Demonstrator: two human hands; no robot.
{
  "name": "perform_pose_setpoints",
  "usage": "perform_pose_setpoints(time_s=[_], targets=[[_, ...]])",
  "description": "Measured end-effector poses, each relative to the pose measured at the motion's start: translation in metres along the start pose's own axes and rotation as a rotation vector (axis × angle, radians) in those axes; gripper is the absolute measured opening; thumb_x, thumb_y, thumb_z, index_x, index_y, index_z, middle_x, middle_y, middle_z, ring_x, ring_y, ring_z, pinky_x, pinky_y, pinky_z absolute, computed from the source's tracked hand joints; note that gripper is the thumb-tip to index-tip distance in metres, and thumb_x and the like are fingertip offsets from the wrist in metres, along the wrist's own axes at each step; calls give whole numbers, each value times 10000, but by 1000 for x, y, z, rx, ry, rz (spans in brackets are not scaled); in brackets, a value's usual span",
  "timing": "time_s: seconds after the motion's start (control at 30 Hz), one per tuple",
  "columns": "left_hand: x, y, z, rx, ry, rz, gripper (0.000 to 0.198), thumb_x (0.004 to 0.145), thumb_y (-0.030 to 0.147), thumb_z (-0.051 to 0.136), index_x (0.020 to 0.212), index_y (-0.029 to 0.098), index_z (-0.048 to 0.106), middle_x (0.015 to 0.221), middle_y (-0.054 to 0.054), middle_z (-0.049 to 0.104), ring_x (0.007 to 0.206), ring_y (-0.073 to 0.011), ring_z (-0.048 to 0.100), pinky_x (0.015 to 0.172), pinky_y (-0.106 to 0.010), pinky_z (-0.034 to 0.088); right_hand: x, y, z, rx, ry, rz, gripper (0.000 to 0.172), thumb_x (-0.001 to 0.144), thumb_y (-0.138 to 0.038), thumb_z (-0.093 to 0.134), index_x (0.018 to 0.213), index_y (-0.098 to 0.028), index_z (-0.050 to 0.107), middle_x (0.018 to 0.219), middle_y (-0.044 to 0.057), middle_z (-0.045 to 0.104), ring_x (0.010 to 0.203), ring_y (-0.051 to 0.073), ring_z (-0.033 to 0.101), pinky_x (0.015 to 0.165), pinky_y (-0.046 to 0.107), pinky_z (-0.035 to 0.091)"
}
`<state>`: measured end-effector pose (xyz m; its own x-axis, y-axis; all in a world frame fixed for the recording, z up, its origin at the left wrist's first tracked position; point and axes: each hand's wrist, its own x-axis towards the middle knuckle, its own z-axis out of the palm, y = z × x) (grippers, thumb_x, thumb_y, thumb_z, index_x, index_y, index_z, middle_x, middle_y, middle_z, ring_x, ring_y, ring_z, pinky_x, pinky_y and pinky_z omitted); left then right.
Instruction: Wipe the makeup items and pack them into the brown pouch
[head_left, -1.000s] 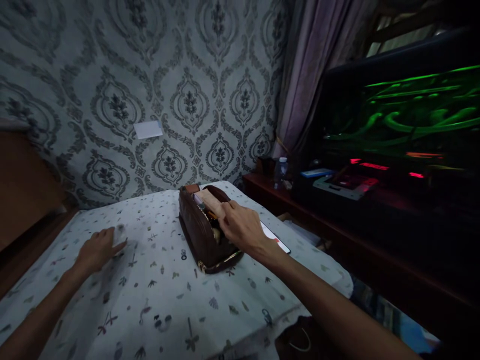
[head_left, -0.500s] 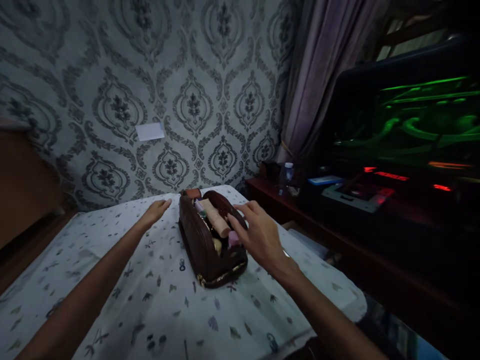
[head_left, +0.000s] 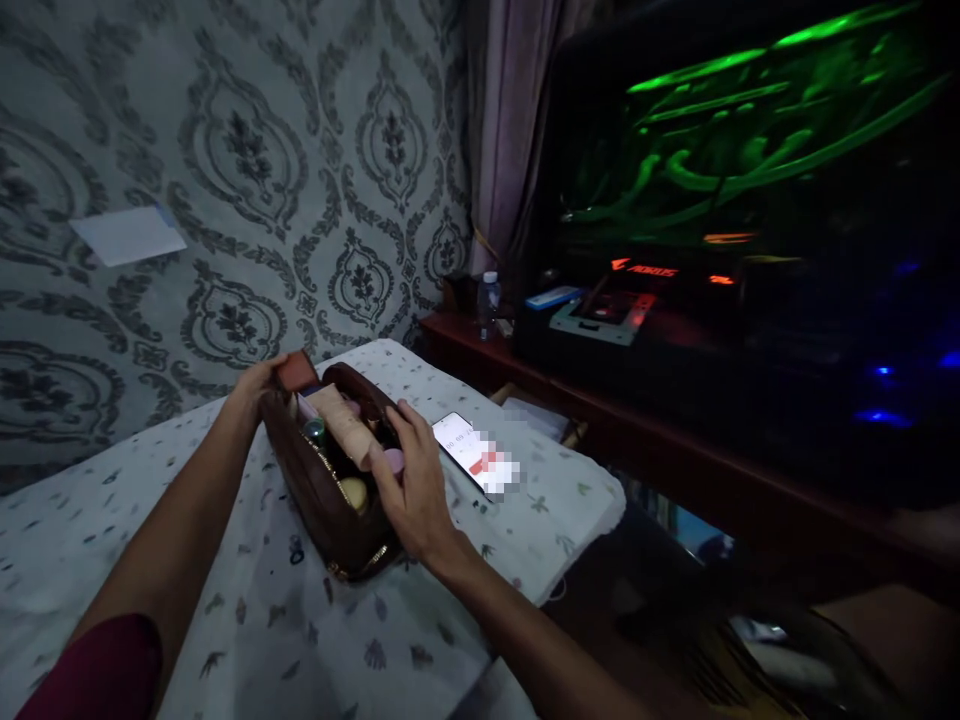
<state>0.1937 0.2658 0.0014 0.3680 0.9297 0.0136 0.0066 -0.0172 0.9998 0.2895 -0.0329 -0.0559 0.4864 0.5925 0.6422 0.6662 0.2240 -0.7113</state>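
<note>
A brown makeup bag (head_left: 300, 490) stands unzipped on the patterned white cloth, tilted open towards me. Inside lie a beige tube-like item (head_left: 341, 425), a green-capped item (head_left: 315, 431), a round yellowish item (head_left: 353, 494) and a pink item (head_left: 394, 460). At the bag's far left corner my left hand (head_left: 255, 392) grips its edge beside an orange-brown tab (head_left: 297, 371); its fingertips are partly hidden. My right hand (head_left: 416, 490) holds the right side wall, thumb at the opening near the beige item, fingers over the rim.
A lit phone (head_left: 476, 455) lies on the cloth right of the bag. Beyond the cloth's right edge a dark red desk (head_left: 457, 335) carries a plastic bottle (head_left: 489, 300) and a large dark computer case (head_left: 600, 370) with green lights. A patterned wall (head_left: 322, 150) rises behind.
My left hand has gone from hovering apart to gripping the bag's far left corner. My right hand has settled on its right side. The view has turned right, revealing the phone.
</note>
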Motion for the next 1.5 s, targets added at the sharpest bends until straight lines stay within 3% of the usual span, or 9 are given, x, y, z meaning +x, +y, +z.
perform_pose_setpoints(time_s=[0.2, 0.37, 0.53, 0.67, 0.9, 1.1, 1.27, 1.43, 1.5], targets=[[-17, 24, 5, 116, -47, 371, 570, 728, 281, 715, 1268, 193, 557, 1204, -59, 690, 1129, -233, 630, 1016, -382, 495, 0, 2, -5, 47, -35, -2, 475, 970, -350, 465, 1397, -145, 489, 1487, 164, 452, 1397, 257, 403, 1179, 487, 331], [-70, 32, 3, 437, -271, 484, 349, 742, 289, 664, 1061, 163, 726, 1129, -78, 724, 1137, -292, 610, 1096, -428, 413, -1, 10, -3, 90, -18, -48, 511, 976, -356, 421, 1448, -160, 418, 1505, 157, 421, 1414, 254, 378, 1176, 490, 328], [-104, 38, 3, 1004, -471, 671, 671, 751, 65, 420, 1369, 278, 571, 1341, -40, 607, 1230, -239, 552, 1095, -409, 401, -4, 14, 0, 134, -22, -102, 616, 948, -396, 399, 1514, -175, 295, 1525, 145, 390, 1431, 259, 351, 1172, 507, 321], [-115, 39, 7, 1176, -493, 743, 728, 769, 48, 395, 1461, 266, 454, 1473, -48, 502, 1313, -229, 497, 1110, -385, 400, -1, 9, -6, 189, -43, -64, 588, 943, -467, 382, 1472, -208, 392, 1516, 113, 424, 1430, 254, 364, 1178, 485, 314], [-138, 33, 23, 1098, -398, 829, 598, 877, 84, 358, 1452, 215, 455, 1453, -67, 526, 1342, -221, 472, 1164, -417, 346, 18, 13, -32, 340, -164, -57, 477, 930, -341, 481, 1389, -215, 514, 1410, 98, 566, 1308, 238, 525, 1120, 443, 412], [-135, 24, 22, 1218, -349, 832, 673, 858, 45, 377, 1477, 307, 423, 1519, -38, 458, 1380, -242, 428, 1157, -458, 341, 6, 33, -53, 361, -200, 44, 388, 981, -287, 407, 1305, -269, 619, 1414, 61, 581, 1352, 228, 499, 1162, 493, 362], [-135, 24, 20, 1196, -404, 779, 651, 890, 77, 356, 1498, 307, 390, 1561, -44, 404, 1446, -261, 343, 1190, -494, 275, -2, 11, -33, 146, -100, -16, 470, 949, -432, 528, 1380, -247, 556, 1492, 108, 484, 1392, 276, 437, 1163, 539, 345], [-128, 50, -10, 868, -639, 627, 603, 924, 355, 514, 1507, 286, 374, 1582, -51, 377, 1450, -280, 348, 1193, -424, 279, -7, 3, -5, -137, 5, -239, 545, 923, -432, 578, 1425, -241, 490, 1481, 136, 467, 1393, 316, 412, 1113, 582, 386], [-116, 55, -29, 657, -508, 458, 627, 873, 456, 575, 1460, 280, 442, 1549, -46, 434, 1428, -275, 386, 1153, -370, 340, -8, 4, -3, -164, 28, -275, 532, 935, -406, 560, 1432, -236, 471, 1474, 136, 470, 1389, 314, 415, 1100, 574, 402]])
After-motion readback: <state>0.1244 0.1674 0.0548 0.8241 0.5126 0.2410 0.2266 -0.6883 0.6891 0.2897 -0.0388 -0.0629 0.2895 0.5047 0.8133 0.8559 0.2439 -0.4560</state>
